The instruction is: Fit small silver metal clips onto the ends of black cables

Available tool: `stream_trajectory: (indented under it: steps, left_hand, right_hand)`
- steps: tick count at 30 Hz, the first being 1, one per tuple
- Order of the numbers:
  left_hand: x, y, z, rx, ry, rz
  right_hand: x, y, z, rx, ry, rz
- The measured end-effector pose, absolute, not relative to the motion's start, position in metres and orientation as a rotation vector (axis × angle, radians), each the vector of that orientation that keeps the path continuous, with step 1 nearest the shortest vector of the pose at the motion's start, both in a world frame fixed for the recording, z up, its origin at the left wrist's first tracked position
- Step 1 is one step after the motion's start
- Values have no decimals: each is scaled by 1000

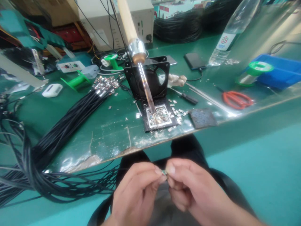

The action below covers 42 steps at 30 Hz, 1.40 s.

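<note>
Over my lap, my left hand (141, 185) and my right hand (185, 182) meet fingertip to fingertip. Between them is a small cable connector (164, 172), with a bit of green and metal showing. Both hands are closed in a pinch on it; the fingers cover most of the piece. Black cables (80, 182) hang off the table edge to the left and run toward my left hand. Above the table, a soldering iron (147, 91) with a wooden handle points down, its tip at a white-framed tray (148, 121) of small metal pieces.
A black fan (131, 83) stands behind the tray. Loose metal pieces (179, 114) and a dark pad (202, 118) lie to its right. Farther right are orange-handled scissors (237, 99), a solder spool (255, 70), a blue bin (282, 70) and a water bottle (225, 40). Bundled cables (68, 122) cover the left.
</note>
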State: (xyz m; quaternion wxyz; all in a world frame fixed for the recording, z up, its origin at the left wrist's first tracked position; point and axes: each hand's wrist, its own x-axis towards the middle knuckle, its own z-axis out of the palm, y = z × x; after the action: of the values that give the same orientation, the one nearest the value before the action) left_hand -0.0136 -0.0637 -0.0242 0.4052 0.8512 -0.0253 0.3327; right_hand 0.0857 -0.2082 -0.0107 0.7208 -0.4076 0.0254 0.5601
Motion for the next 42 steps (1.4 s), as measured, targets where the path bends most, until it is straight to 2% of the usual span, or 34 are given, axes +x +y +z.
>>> stream_trajectory:
  steps: [4,7,11,18,24,31,42]
  left_hand:
    - [-15,-66,-25,2095,-10,822]
    - [-12,-68,-20,2061,51,823]
    - [-8,-68,-13,2051,81,770]
    - [-7,-69,-10,2000,37,687]
    - [-9,-72,-13,1910,78,625]
    - [-9,-72,-11,1852,94,590]
    - [-13,-64,-7,1900,60,395]
  right_hand:
    - [85,-210,-13,-1005,-36,1205]
    - [92,-218,-9,-1248,-241,1114]
    - [112,-232,5,-1659,-654,724]
    - [132,-244,7,-1769,-1383,287]
    - [136,-249,-2,-1774,-1665,170]
    - [141,-244,10,-1720,-1872,-26]
    - [150,-233,37,-1741,-2284,56]
